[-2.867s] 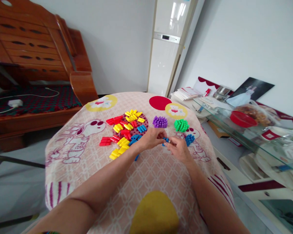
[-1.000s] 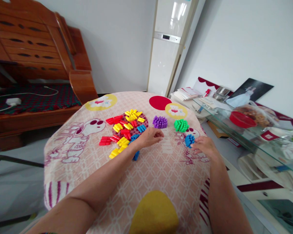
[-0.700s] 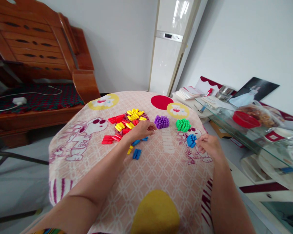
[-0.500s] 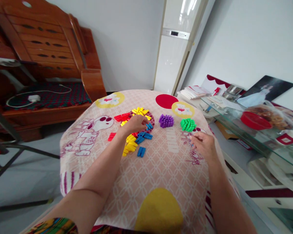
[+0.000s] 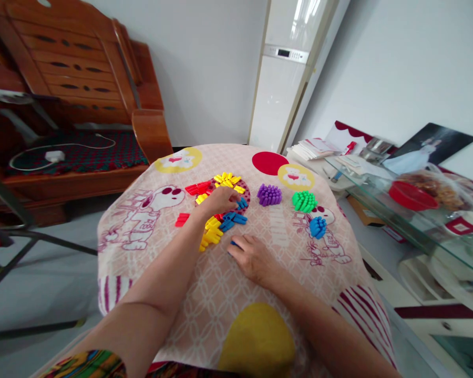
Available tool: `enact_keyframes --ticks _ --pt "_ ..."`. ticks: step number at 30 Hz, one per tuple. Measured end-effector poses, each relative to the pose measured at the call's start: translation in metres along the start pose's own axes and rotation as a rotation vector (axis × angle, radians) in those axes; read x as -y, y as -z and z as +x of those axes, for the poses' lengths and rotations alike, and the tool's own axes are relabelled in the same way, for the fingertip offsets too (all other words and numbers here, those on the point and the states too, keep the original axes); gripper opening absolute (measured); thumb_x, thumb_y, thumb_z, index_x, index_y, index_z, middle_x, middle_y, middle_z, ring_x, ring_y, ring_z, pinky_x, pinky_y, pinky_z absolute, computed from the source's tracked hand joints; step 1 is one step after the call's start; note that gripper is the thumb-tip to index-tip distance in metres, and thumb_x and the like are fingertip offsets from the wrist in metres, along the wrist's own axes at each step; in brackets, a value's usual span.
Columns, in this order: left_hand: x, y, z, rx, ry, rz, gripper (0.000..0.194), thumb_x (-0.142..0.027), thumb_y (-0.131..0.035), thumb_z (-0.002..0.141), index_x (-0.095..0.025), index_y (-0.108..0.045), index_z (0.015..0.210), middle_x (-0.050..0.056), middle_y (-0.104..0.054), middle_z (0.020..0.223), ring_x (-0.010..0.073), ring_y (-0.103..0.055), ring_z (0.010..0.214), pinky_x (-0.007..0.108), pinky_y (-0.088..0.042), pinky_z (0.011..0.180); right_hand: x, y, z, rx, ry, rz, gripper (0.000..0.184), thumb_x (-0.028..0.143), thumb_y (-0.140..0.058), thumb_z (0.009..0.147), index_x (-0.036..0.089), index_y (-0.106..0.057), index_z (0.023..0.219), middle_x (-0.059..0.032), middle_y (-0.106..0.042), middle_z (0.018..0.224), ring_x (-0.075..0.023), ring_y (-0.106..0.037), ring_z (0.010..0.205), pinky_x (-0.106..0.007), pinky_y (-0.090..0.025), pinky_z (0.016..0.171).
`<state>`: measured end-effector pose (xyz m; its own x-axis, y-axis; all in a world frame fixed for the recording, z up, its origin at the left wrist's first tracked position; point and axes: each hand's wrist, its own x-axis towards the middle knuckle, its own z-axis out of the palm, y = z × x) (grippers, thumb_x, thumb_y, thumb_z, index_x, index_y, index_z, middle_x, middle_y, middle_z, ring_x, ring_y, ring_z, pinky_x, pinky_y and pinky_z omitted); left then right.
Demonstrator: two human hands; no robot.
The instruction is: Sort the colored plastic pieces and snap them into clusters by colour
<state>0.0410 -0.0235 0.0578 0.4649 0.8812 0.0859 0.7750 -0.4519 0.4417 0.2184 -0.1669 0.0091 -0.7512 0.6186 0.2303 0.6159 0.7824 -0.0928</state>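
Small plastic pegs in several colours lie on a pink patterned tablecloth (image 5: 205, 315). My left hand (image 5: 224, 198) is closed, its fingertips on a few blue pegs (image 5: 242, 203) at the middle of the table; part of the grip is hidden. Lower and to the right, my right hand (image 5: 254, 258) has its fingers closed over blue pegs, mostly covered. Between the hands lie more blue pegs (image 5: 233, 220). Yellow pegs (image 5: 210, 239) are beside my left wrist. Upright bunches of purple pegs (image 5: 269, 195), green pegs (image 5: 304, 201) and blue pegs (image 5: 318, 227) stand on the right.
Yellow pegs (image 5: 227, 180) and red pegs (image 5: 198, 188) lie beyond my left hand, with other red pegs (image 5: 182, 219) farther left. A glass shelf (image 5: 378, 205) at right carries a red bowl (image 5: 413, 196). A wooden bench (image 5: 74, 89) stands at left.
My right hand has moved left from beside the green bunch to the blue pegs near the middle. A blue bunch now shows where it was. My left hand stays almost in place.
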Motion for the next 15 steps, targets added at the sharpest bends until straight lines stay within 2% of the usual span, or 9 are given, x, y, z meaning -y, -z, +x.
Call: enact_keyframes --ticks 3,9,12,15 --pt "-0.005 -0.007 0.003 0.011 -0.021 -0.039 0.036 -0.023 -0.055 0.071 -0.016 -0.076 0.099 0.003 -0.074 0.081 0.0185 -0.066 0.075 0.024 -0.048 0.069 -0.006 0.005 -0.002 0.015 -0.063 -0.033 0.021 0.018 -0.045 0.098 0.017 -0.065 0.104 -0.012 -0.063 0.106 -0.0221 -0.056 0.093 -0.035 -0.047 0.083" --pt "-0.014 -0.017 0.007 0.002 -0.083 -0.111 0.032 -0.025 -0.054 0.07 -0.016 -0.075 0.093 0.002 -0.073 0.075 0.0174 -0.066 0.072 0.023 -0.048 0.067 -0.022 0.014 -0.01 -0.037 -0.288 -0.005 0.019 0.016 -0.047 0.097 0.017 -0.066 0.098 -0.0091 -0.068 0.09 -0.0192 -0.062 0.083 -0.028 -0.044 0.072" --pt "-0.014 -0.019 0.008 -0.001 -0.094 -0.165 0.028 -0.025 -0.055 0.071 -0.017 -0.074 0.09 0.001 -0.073 0.072 0.0168 -0.067 0.071 0.023 -0.048 0.066 -0.04 0.026 -0.019 -0.153 -0.413 0.005 0.016 0.023 -0.053 0.095 0.02 -0.068 0.093 -0.0066 -0.071 0.087 -0.0172 -0.063 0.078 -0.025 -0.042 0.067" --pt "-0.015 -0.02 0.009 -0.003 -0.087 -0.179 0.028 -0.024 -0.055 0.072 -0.016 -0.074 0.09 0.002 -0.073 0.073 0.0171 -0.067 0.073 0.023 -0.048 0.067 -0.069 0.048 -0.035 -0.302 -0.656 -0.023 0.017 0.032 -0.059 0.091 0.021 -0.072 0.087 -0.0052 -0.073 0.08 -0.0175 -0.064 0.073 -0.025 -0.04 0.065"
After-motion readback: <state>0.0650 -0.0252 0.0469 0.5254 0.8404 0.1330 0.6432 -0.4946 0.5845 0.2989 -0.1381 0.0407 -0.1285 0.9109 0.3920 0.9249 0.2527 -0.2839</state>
